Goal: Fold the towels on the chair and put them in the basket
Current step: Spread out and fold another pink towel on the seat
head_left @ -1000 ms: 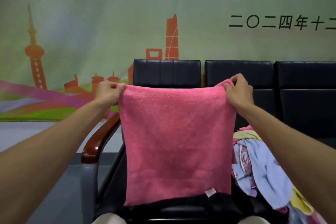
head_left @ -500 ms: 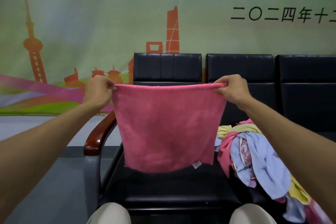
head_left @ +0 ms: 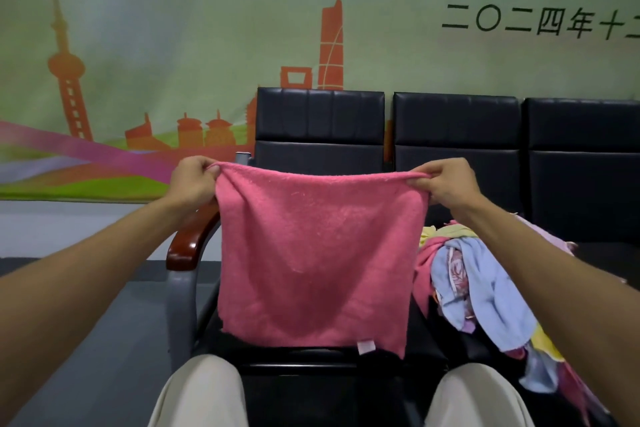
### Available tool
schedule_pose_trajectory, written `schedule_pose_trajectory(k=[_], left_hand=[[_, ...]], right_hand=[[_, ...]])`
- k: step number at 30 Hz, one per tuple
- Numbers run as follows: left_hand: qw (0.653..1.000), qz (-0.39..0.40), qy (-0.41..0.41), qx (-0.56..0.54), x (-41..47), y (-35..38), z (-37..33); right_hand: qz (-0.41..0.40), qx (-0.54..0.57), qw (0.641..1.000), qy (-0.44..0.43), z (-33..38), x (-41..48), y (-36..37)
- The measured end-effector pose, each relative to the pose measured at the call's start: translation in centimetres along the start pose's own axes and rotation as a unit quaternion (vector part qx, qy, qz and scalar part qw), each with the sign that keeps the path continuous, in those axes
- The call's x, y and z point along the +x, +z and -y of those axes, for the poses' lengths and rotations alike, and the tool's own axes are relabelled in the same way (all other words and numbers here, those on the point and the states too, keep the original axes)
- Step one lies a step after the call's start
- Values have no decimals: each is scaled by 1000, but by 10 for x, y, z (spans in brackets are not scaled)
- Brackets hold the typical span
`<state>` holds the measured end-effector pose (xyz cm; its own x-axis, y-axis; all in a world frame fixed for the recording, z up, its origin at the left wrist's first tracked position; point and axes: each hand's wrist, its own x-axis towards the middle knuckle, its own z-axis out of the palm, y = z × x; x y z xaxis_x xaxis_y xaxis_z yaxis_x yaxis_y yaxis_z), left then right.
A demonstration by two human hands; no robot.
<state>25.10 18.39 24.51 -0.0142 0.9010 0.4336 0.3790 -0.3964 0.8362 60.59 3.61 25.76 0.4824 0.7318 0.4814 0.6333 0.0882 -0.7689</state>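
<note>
A pink towel [head_left: 318, 253] hangs spread out in front of me over the black chair seat [head_left: 311, 354]. My left hand [head_left: 192, 180] pinches its top left corner and my right hand [head_left: 446, 184] pinches its top right corner. The towel's lower edge, with a small white label, hangs just above the seat. A heap of towels [head_left: 485, 291] in blue, yellow, pink and a flowered print lies on the seat to the right. No basket is in view.
The black chairs [head_left: 457, 135] stand in a row against a wall with a printed banner [head_left: 173, 45]. A brown wooden armrest [head_left: 188, 239] is at the left of the near seat. My knees in light trousers [head_left: 201, 395] are at the bottom edge.
Both hands have lowered the towel. Its bottom edge, lifted clear of the seat half a second ago, now hangs close to the seat again. The view has tilted down.
</note>
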Motion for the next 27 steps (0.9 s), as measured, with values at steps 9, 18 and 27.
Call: schedule_pose_trajectory(k=[9,18,27], left_hand=[[909,-16,155,386,2,9,-7],[983,76,-142,-82,41,118,85],[981,59,-186,-18,82,228,271]], right_hand=[[-20,-66,998,9,-15,14,-7],[25,-182,982,47,-120,59,67],[65,-207,970,113,-252,90,173]])
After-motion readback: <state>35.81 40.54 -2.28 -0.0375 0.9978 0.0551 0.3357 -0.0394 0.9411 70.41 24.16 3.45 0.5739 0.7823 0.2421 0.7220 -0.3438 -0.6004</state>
